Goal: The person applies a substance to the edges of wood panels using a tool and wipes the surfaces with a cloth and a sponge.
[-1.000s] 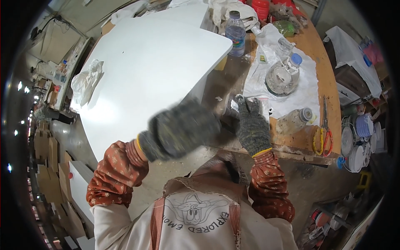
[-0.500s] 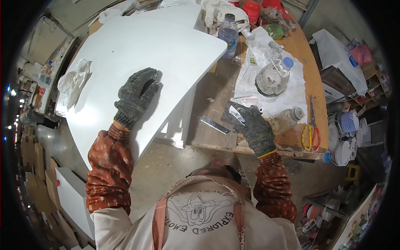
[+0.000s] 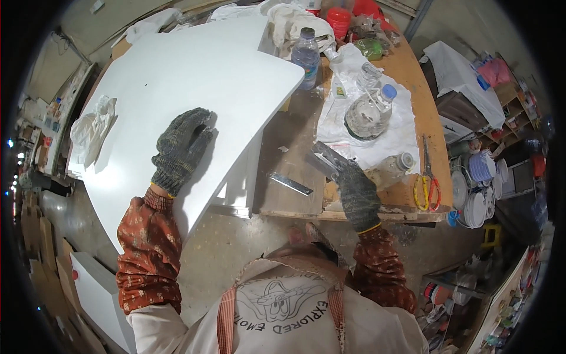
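My left hand (image 3: 181, 150), in a dark grey knit glove, lies on the large white panel (image 3: 194, 71) with its fingers stretched out and nothing in them. My right hand (image 3: 358, 192), gloved alike, is closed on a flat grey scraper blade (image 3: 328, 156) above the wooden table (image 3: 274, 203). Pale smears mark the blade; its exact kind is hard to make out. Left of that hand, a narrow metal strip (image 3: 291, 183) with a dark edge lies on the table. A crumpled white cloth (image 3: 94, 133) rests on the panel's left side.
On a white cloth (image 3: 404, 127) stand a blue-capped jug (image 3: 367, 117) and a clear jar (image 3: 369, 75). Another jar (image 3: 392, 168) lies beside scissors (image 3: 425, 186) with yellow and red handles. A water bottle (image 3: 306, 59) stands behind the panel's corner. Buckets (image 3: 474, 209) are at the right.
My right hand has turned the smeared blade, so its white streak shows less and its grey face shows more. The whole view has shifted slightly. My left hand stays on the panel.
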A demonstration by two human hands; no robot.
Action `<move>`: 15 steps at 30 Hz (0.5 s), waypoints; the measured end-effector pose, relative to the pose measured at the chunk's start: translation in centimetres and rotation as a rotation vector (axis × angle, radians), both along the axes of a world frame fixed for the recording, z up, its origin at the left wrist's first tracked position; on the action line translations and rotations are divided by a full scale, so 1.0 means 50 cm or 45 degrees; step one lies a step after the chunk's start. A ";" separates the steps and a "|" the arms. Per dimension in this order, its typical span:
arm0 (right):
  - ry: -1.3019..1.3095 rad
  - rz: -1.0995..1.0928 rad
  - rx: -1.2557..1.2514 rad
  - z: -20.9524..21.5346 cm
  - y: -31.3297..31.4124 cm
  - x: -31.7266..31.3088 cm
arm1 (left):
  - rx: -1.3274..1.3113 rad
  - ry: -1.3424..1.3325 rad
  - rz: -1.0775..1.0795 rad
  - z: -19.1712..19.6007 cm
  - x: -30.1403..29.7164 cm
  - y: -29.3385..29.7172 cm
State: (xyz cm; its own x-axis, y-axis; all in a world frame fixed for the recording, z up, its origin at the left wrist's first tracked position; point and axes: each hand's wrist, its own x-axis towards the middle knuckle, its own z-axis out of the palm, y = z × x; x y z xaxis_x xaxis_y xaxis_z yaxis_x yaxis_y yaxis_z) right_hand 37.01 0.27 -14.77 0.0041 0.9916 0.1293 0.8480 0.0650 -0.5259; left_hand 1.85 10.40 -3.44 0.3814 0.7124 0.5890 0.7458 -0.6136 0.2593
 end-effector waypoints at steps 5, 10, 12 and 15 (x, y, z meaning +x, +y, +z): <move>0.787 -0.166 0.046 0.020 -0.023 -0.040 | 0.267 0.206 -0.251 0.037 0.040 -0.027; 0.361 -0.038 0.739 0.045 -0.011 -0.094 | 0.318 0.446 -0.487 0.056 0.120 -0.119; 1.292 0.122 0.134 0.066 -0.048 -0.104 | 0.038 0.460 -0.564 0.057 0.171 -0.171; 0.600 0.311 0.471 0.075 -0.101 -0.124 | -0.633 -0.066 -0.492 0.006 0.229 -0.248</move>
